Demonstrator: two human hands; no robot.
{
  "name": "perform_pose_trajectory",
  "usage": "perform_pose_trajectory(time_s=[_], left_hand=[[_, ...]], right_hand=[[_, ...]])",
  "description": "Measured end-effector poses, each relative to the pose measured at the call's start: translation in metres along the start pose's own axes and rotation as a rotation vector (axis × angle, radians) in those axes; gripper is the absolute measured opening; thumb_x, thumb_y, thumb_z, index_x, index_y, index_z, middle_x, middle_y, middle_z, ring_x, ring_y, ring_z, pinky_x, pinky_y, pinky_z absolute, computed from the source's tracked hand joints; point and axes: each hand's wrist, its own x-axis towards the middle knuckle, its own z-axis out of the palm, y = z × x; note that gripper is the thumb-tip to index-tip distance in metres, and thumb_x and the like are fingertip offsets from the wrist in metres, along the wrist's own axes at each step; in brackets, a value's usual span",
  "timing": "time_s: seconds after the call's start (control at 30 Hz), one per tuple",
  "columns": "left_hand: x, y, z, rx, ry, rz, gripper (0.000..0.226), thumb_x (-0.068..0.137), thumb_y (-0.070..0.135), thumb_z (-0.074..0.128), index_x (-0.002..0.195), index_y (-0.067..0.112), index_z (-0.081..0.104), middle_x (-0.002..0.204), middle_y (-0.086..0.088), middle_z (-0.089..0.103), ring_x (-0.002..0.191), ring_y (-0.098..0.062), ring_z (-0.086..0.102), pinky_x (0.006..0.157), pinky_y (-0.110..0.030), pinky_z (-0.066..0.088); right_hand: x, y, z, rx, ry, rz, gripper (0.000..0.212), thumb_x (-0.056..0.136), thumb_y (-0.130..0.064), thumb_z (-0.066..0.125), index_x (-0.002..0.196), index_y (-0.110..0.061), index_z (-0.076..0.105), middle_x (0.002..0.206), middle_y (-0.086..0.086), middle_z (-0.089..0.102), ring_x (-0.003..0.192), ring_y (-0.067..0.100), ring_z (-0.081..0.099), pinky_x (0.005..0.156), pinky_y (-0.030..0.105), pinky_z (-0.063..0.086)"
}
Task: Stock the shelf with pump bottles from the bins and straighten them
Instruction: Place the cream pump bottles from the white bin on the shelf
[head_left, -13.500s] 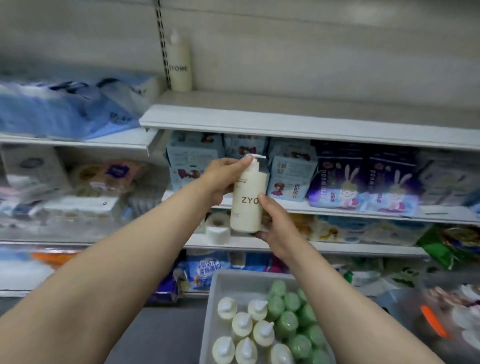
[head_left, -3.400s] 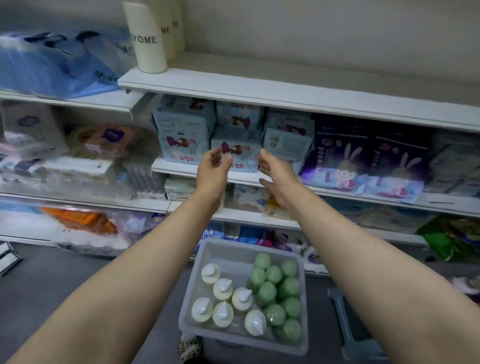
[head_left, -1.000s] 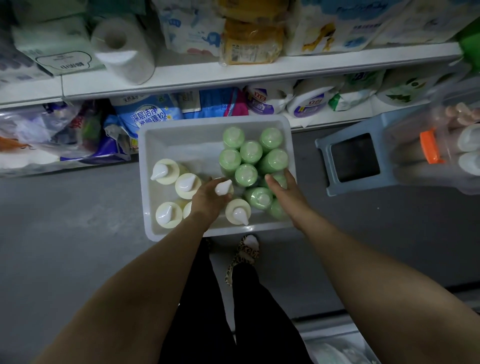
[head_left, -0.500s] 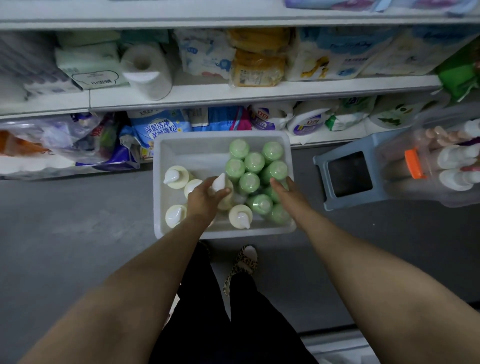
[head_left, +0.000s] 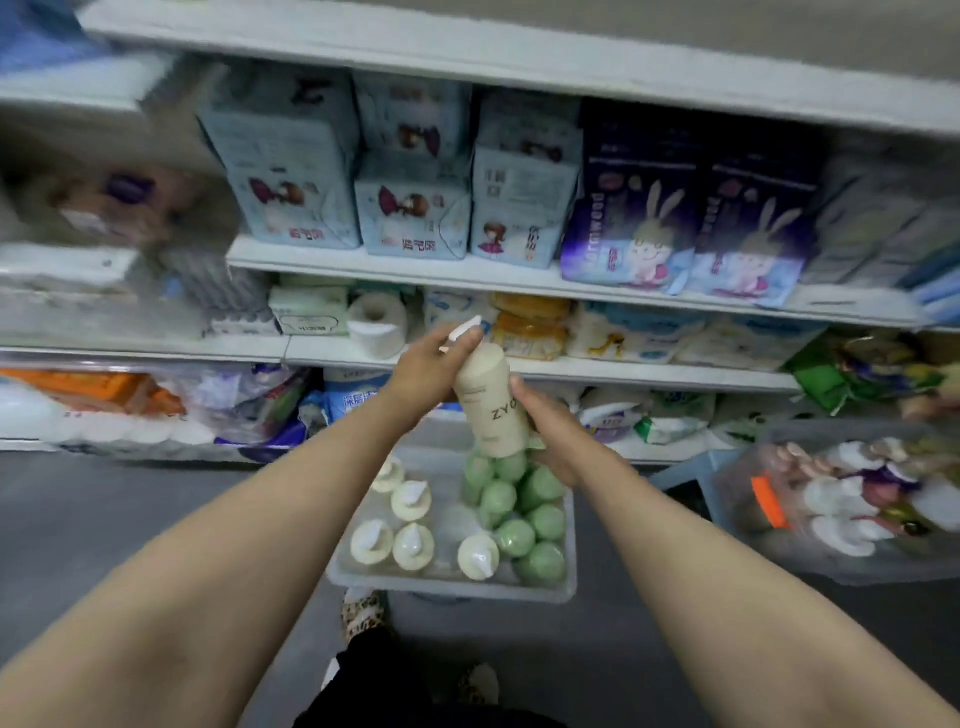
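Holding one cream pump bottle (head_left: 492, 402) above the white bin (head_left: 451, 586), tilted, pump head toward the upper left, I have my left hand (head_left: 434, 371) curled round its neck and pump, and my right hand (head_left: 553, 434) wrapped round the lower body. Remaining in bin: five cream bottles (head_left: 410, 544) at the left, a cluster of green bottles (head_left: 524, 506) at the right. Destination, as I judge it — the top shelf (head_left: 467, 49), its edge only showing, blurred. To carry well: bring the bottle upright before raising it, support the base with the right hand, avoid pressing the pump, set it down label outward — then square it to the edge.
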Motion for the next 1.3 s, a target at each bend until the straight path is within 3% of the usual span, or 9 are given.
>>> perform_pose_trajectory(time_s=[0.17,0.27,0.33,0.43,0.53,0.7,1.07,1.17,1.3], left_hand=[[-0.001,0.090,-0.020,-0.022,0.100,0.090,0.058,0.088,0.070,0.055,0.123,0.024,0.064,0.121,-0.001,0.067,0.109,-0.020,0.064,0.090,-0.039,0.055],[-0.010,0.126,-0.028,-0.088,0.109,0.137,0.048,0.090,0.069,0.052,0.106,0.025,0.065,0.115,0.000,0.069,0.104,-0.017,0.066,0.079,-0.032,0.052],[-0.017,0.138,-0.031,-0.170,0.069,0.185,0.043,0.094,0.061,0.055,0.100,0.021,0.066,0.111,-0.005,0.072,0.104,-0.021,0.069,0.086,-0.036,0.056],[-0.028,0.148,-0.035,-0.251,0.003,0.225,0.042,0.099,0.049,0.054,0.119,0.014,0.064,0.119,-0.009,0.071,0.113,-0.025,0.067,0.099,-0.041,0.054],[-0.033,0.162,-0.046,-0.294,-0.050,0.281,0.047,0.100,0.038,0.057,0.143,0.021,0.052,0.130,-0.005,0.067,0.119,-0.024,0.064,0.107,-0.046,0.048],[-0.022,0.190,-0.078,-0.301,-0.035,0.349,0.057,0.095,0.022,0.067,0.148,0.030,0.046,0.120,-0.012,0.070,0.112,-0.032,0.067,0.103,-0.055,0.048],[0.049,0.226,-0.146,-0.308,0.014,0.385,0.056,0.090,0.018,0.073,0.140,0.016,0.047,0.109,-0.005,0.076,0.101,-0.018,0.073,0.090,-0.037,0.057],[0.073,0.232,-0.158,-0.300,0.033,0.377,0.054,0.091,0.016,0.072,0.138,0.012,0.046,0.115,-0.007,0.074,0.103,-0.019,0.072,0.089,-0.038,0.058],[0.104,0.235,-0.176,-0.266,0.036,0.382,0.050,0.093,0.016,0.070,0.136,0.014,0.046,0.121,-0.006,0.071,0.105,-0.016,0.071,0.084,-0.030,0.056]], right_hand=[[-0.036,-0.071,0.016,0.234,-0.151,-0.203,0.069,0.080,-0.063,0.056,0.138,-0.025,0.056,0.128,0.005,0.068,0.112,0.022,0.067,0.084,0.043,0.056],[-0.048,-0.105,0.029,0.284,-0.164,-0.308,0.070,0.081,-0.061,0.057,0.139,-0.022,0.055,0.129,0.008,0.067,0.116,0.027,0.065,0.092,0.051,0.052],[-0.055,-0.125,0.038,0.354,-0.163,-0.346,0.072,0.079,-0.062,0.058,0.138,-0.021,0.055,0.124,0.008,0.070,0.103,0.024,0.068,0.078,0.042,0.059],[-0.063,-0.153,0.048,0.444,-0.164,-0.402,0.067,0.085,-0.062,0.059,0.135,-0.018,0.059,0.112,0.007,0.072,0.089,0.021,0.068,0.066,0.031,0.054],[-0.066,-0.182,0.058,0.474,-0.170,-0.452,0.057,0.090,-0.056,0.060,0.132,-0.018,0.061,0.118,0.007,0.072,0.104,0.025,0.069,0.071,0.034,0.056],[-0.066,-0.231,0.077,0.426,-0.217,-0.554,0.046,0.095,-0.045,0.057,0.131,-0.017,0.060,0.119,0.013,0.071,0.103,0.029,0.071,0.074,0.041,0.060],[-0.027,-0.309,0.103,-0.002,-0.146,-0.750,0.036,0.105,-0.040,0.044,0.139,-0.031,0.054,0.126,-0.006,0.069,0.117,0.017,0.065,0.106,0.050,0.048],[-0.006,-0.330,0.109,-0.111,-0.089,-0.753,0.036,0.104,-0.044,0.046,0.139,-0.039,0.053,0.124,-0.012,0.069,0.114,0.017,0.066,0.095,0.047,0.053],[0.023,-0.351,0.119,-0.178,-0.038,-0.745,0.036,0.103,-0.045,0.048,0.139,-0.044,0.052,0.122,-0.019,0.068,0.108,0.006,0.067,0.071,0.021,0.052]])
